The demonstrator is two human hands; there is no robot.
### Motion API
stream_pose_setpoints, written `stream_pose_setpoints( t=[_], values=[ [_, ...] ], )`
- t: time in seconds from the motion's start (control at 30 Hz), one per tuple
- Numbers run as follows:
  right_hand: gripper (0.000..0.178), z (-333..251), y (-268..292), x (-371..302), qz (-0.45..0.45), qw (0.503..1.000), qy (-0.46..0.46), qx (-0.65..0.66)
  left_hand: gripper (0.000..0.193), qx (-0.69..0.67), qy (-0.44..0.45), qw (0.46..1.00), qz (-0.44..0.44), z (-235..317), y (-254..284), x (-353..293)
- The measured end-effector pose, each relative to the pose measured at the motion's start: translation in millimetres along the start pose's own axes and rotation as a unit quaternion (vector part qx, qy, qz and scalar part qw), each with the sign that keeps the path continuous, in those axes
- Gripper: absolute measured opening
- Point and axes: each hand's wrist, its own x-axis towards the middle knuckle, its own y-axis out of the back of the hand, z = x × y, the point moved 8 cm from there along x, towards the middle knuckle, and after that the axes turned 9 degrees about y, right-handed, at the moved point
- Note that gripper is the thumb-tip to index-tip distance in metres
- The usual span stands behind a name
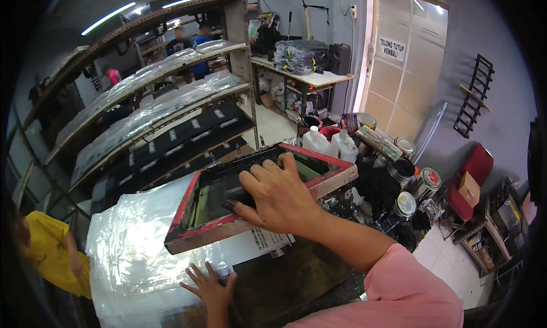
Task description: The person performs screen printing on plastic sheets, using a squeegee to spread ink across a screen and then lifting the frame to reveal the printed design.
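A screen-printing frame [188, 214] with red and pale edges and a dark, inky inside is propped at a tilt above the work surface. Over its mesh my right hand [279, 194] is closed, fingers curled and stained dark. What it grips is mostly hidden beneath it; a dark edge shows by the thumb. My left hand [212, 288] has its fingers spread, by the near edge of a printed plastic sheet [242, 248] that lies partly under the frame. To its left lies a pile of clear, shiny plastic sheets [137, 237]. A dark board [285, 288] is beside my left hand.
Drying racks [165, 117] with plastic sheets stand ahead on the left. White jugs [327, 143] and several paint cans [404, 205] crowd the floor beyond the frame. A person in yellow [54, 251] is close at left; others are behind the racks. A red chair [470, 180] stands at right.
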Motion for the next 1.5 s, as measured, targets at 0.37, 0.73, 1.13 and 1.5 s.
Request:
stream_pose_setpoints(
  t=[0.37,0.73,1.13,1.5],
  values=[
    [0.039,16,7,52,0.021,1.000,-0.005,0.014,0.086,-0.145,0.024,0.972,0.182,-28,81,43],
    [0.035,11,0,45,0.038,0.999,-0.003,-0.033,0.075,0.059,0.242,0.936,0.249,-324,128,-10],
    [0.036,11,-7,47,0.030,0.998,0.027,-0.050,0.060,0.134,-0.025,0.986,0.097,-91,10,77],
    [0.038,13,-3,44,0.069,0.996,0.018,-0.048,0.057,0.050,-0.016,0.999,-0.008,-129,7,126]
  ],
)
